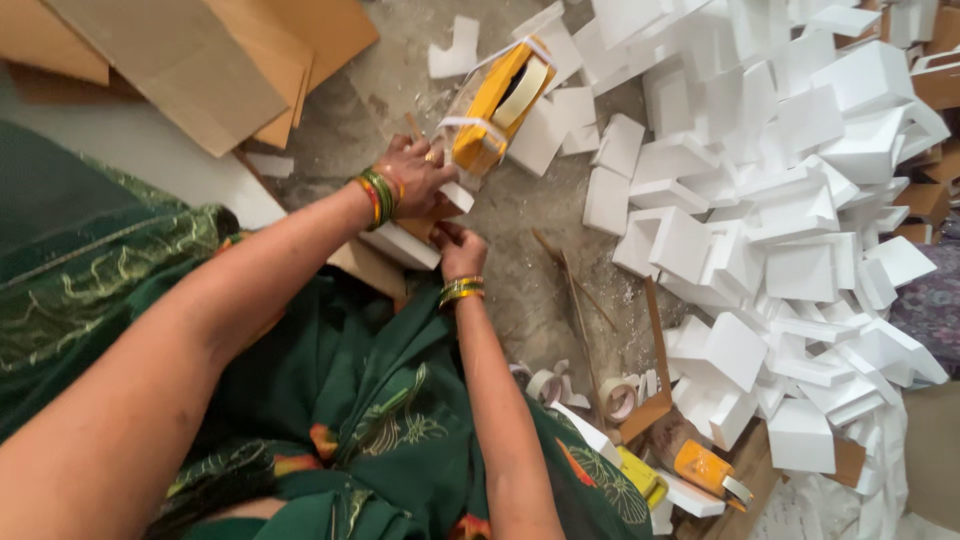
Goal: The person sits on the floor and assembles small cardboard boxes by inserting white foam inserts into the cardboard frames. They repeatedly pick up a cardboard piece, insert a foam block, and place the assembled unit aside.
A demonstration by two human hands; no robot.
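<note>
A strip of bare floor (520,270) stays open between the hands and the foam block heap (780,200), crossed only by thin sticks (575,285). Cardboard sheets (200,60) close the upper left; tape rolls (600,395) crowd the lower right.

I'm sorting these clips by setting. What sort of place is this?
Probably a small packing workshop, worked on the floor: a heap of white foam blocks, cardboard sheets, and a yellow tape dispenser by the left hand.

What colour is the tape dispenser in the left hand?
Yellow-orange tape dispenser, seen in the head view.
</note>
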